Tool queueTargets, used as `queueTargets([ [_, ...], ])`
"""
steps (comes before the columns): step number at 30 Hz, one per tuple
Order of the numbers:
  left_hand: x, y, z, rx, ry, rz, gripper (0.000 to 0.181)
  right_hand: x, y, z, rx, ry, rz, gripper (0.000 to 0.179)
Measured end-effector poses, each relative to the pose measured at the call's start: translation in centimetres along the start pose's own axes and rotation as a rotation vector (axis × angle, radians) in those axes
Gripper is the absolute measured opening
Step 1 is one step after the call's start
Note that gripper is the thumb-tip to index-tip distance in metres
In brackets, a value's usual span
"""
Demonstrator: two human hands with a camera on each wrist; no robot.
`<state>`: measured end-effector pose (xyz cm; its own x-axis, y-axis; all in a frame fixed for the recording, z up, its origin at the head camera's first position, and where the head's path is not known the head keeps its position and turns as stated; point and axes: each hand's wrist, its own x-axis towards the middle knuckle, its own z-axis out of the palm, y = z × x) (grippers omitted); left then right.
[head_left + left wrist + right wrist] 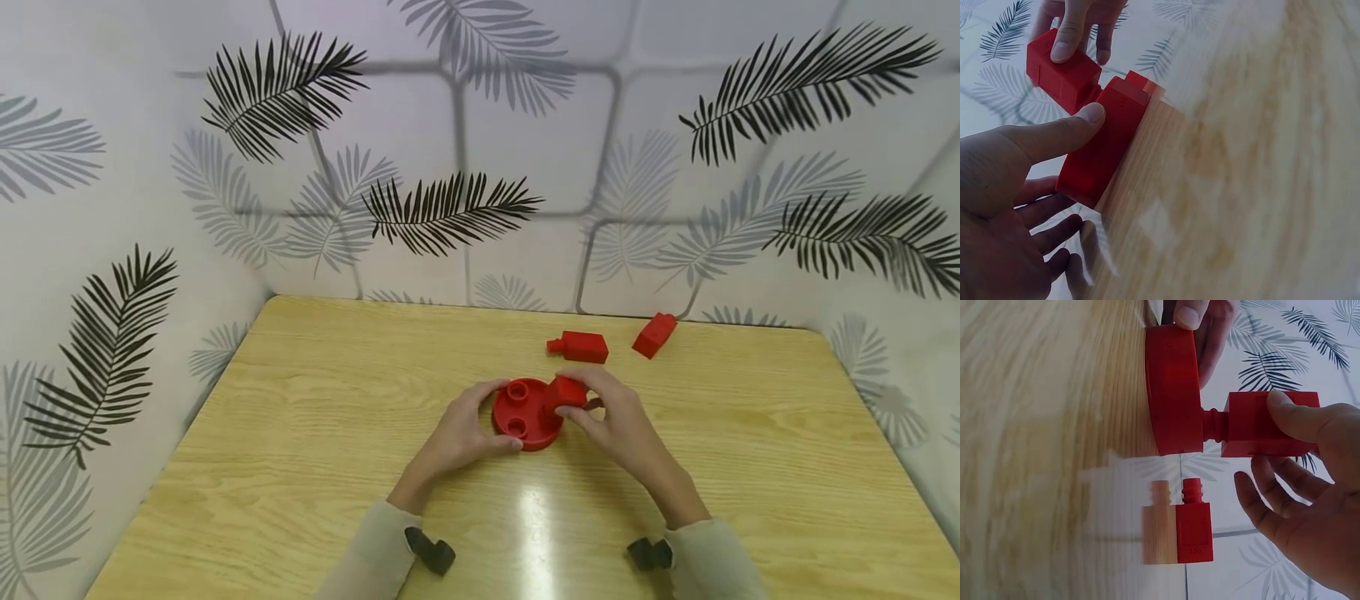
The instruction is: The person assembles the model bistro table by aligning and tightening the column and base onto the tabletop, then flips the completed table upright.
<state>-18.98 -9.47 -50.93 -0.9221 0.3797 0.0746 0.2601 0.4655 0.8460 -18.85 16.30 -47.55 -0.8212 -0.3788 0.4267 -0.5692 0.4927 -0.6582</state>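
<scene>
My left hand (461, 433) grips the rim of a round red base (531, 408), thumb at the near side and fingers at the far side. Two round sockets stand visible on its top. A red bottle-shaped block (1266, 424) with a ribbed neck is pinched by my right hand (626, 425). In the right wrist view, the neck points at the base's top; whether its tip sits in a socket is hidden. The left wrist view shows my left thumb on the side of the base, with the block tilted above it.
Behind the base, a red bottle-shaped block (585, 347) lies on its side on the wooden table (337, 400). Farther right, near the back edge, is another red block (655, 335). A leaf-patterned backdrop (525, 142) rises behind the table.
</scene>
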Motion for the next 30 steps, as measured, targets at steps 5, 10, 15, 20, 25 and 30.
queueTargets([
  [5, 0.04, 0.09, 0.01, -0.013, -0.001, -0.007, 0.088, 0.07, 0.08, 0.04, 0.080, -0.069, -0.007, 0.056],
  [10, 0.12, -0.09, 0.04, -0.005, -0.003, -0.014, 0.087, -0.03, 0.12, -0.08, 0.161, -0.104, 0.047, 0.058],
  [15, 0.11, -0.19, 0.14, 0.008, -0.003, -0.017, 0.087, -0.08, -0.09, -0.24, 0.111, -0.105, 0.104, 0.061],
  [20, 0.01, -0.10, 0.17, 0.006, -0.009, -0.017, 0.088, -0.19, 0.04, -0.49, 0.110, -0.145, 0.136, 0.064],
  [25, 0.06, -0.11, 0.11, 0.002, -0.008, -0.010, 0.086, 0.23, 0.30, -0.11, 0.107, -0.109, 0.158, 0.060],
  [30, 0.08, -0.15, 0.08, -0.002, -0.004, -0.012, 0.087, 0.51, 0.50, 0.42, 0.094, -0.062, 0.168, 0.056],
])
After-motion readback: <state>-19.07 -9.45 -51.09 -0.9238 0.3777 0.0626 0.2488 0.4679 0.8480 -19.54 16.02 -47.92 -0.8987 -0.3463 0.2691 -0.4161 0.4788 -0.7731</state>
